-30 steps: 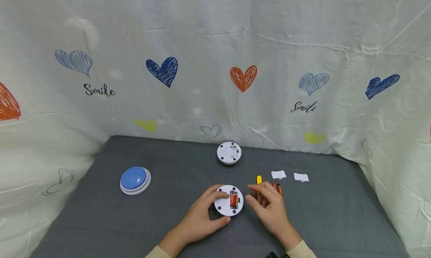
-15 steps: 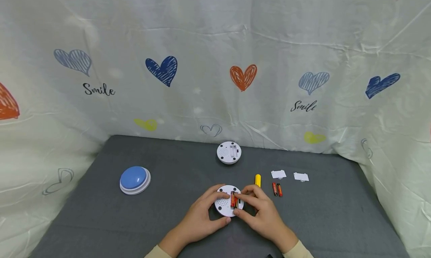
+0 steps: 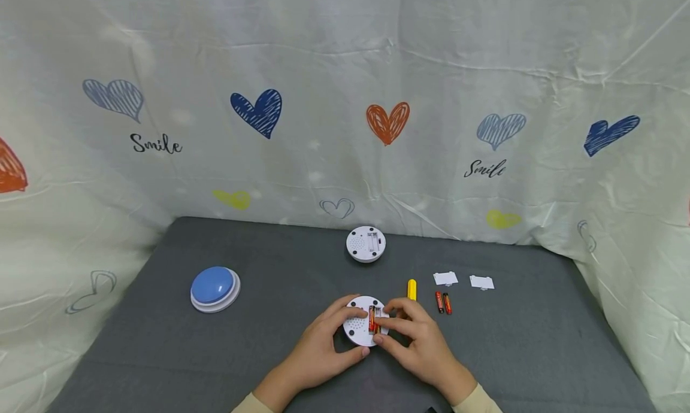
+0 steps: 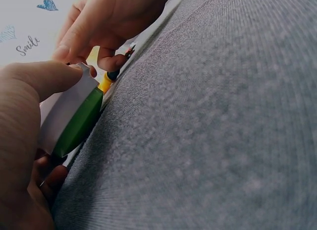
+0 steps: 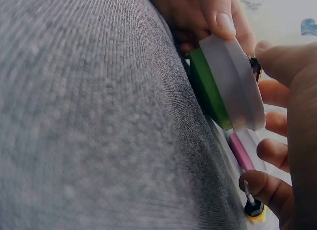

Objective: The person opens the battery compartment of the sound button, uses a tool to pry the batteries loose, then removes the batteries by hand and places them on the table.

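My left hand (image 3: 318, 344) grips a round buzzer button (image 3: 356, 329) by its rim, thumb at the near side. The button is upside down, its white base up and its green dome (image 4: 81, 118) beneath. Two red-and-black batteries lie at its battery compartment; the left battery (image 3: 372, 320) shows best. My right hand (image 3: 417, 338) pinches the right battery (image 5: 255, 67) between thumb and fingers, hiding part of it. That battery sticks up above the base in the right wrist view. A yellow-handled screwdriver (image 3: 412, 289) lies just beyond the right hand.
Behind stands another upturned buzzer button (image 3: 366, 243), pink-sided (image 5: 241, 149), its compartment bare. A blue buzzer button (image 3: 214, 288) sits at the left. Two loose batteries (image 3: 444, 302) and two white battery covers (image 3: 445, 279) lie at the right on the grey cloth (image 3: 280, 269).
My right hand has moved left onto the battery compartment and taken the right battery between its fingers, uncovering the loose batteries. The left hand keeps its hold on the button.
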A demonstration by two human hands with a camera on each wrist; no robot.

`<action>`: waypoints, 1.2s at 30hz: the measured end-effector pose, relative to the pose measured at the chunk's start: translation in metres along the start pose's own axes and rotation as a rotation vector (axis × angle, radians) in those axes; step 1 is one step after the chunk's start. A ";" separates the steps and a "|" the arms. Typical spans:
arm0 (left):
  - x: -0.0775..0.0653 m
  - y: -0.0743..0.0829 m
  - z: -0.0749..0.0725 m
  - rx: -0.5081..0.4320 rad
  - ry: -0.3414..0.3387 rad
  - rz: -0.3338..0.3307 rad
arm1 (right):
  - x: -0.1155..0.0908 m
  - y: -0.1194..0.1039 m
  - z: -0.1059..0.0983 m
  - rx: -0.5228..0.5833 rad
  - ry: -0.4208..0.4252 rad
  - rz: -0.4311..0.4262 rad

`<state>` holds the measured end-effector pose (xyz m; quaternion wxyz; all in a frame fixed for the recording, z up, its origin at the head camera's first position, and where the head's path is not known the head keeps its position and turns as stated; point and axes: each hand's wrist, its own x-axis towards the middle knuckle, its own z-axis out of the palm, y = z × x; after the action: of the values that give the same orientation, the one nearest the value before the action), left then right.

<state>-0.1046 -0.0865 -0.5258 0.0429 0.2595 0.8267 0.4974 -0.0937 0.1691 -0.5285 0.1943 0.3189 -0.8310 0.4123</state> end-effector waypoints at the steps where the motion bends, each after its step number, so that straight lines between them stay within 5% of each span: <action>1: 0.000 0.000 0.000 -0.002 -0.003 -0.004 | 0.000 0.000 0.000 0.000 0.000 -0.008; 16: -0.001 0.000 -0.001 -0.022 0.003 0.014 | 0.004 0.002 -0.001 0.064 0.015 -0.196; 36: 0.000 0.001 0.001 0.001 0.017 0.014 | 0.003 0.004 -0.003 0.137 0.060 -0.164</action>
<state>-0.1044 -0.0854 -0.5253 0.0324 0.2611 0.8256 0.4992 -0.0984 0.1719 -0.5268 0.2300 0.3857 -0.7659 0.4602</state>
